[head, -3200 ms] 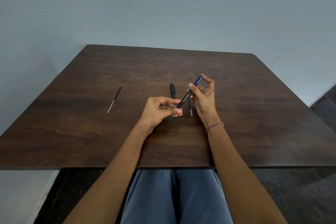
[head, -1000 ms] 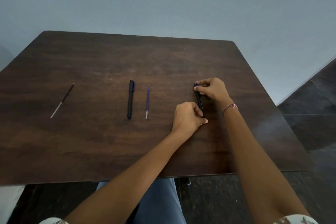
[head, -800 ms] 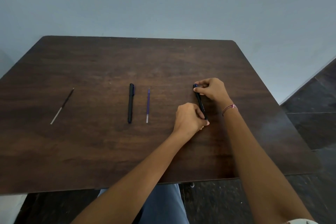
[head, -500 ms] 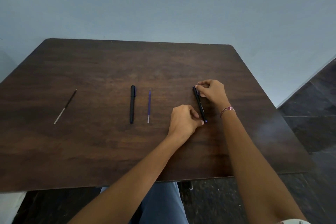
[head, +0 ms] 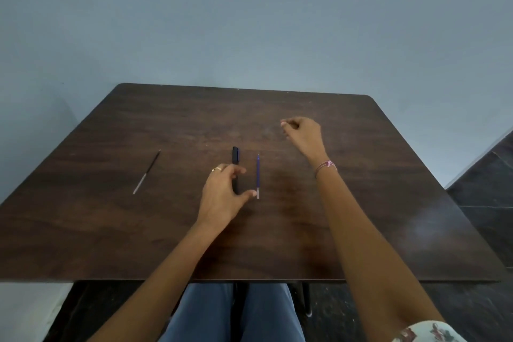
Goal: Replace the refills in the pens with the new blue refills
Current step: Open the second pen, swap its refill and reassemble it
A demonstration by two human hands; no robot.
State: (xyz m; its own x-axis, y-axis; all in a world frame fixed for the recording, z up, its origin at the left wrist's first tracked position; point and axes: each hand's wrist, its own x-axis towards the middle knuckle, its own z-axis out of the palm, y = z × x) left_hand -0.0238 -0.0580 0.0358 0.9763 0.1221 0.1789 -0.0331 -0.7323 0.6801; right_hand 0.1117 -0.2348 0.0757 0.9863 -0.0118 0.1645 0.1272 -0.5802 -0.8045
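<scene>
A black pen [head: 235, 155] lies near the middle of the dark wooden table [head: 361, 216], pointing away from me. My left hand [head: 222, 197] hovers spread over the pen's near half and hides it. The thumb tip sits beside the pale near end of a thin blue refill [head: 258, 172], which lies parallel just right of the pen. My right hand [head: 304, 133] is raised farther back on the right, fingers loosely curled with nothing in them. A thin black refill with a silvery end [head: 146, 172] lies apart at the left. No second pen shows.
A plain blue-grey wall stands behind the table. The table's front edge is close to my lap, and dark floor tiles show to the right. My right forearm crosses the table's right half.
Both hands have left the pen they laid down on the right. My left hand has moved left over the other black pen, my right hand has lifted, and the view has tilted up.
</scene>
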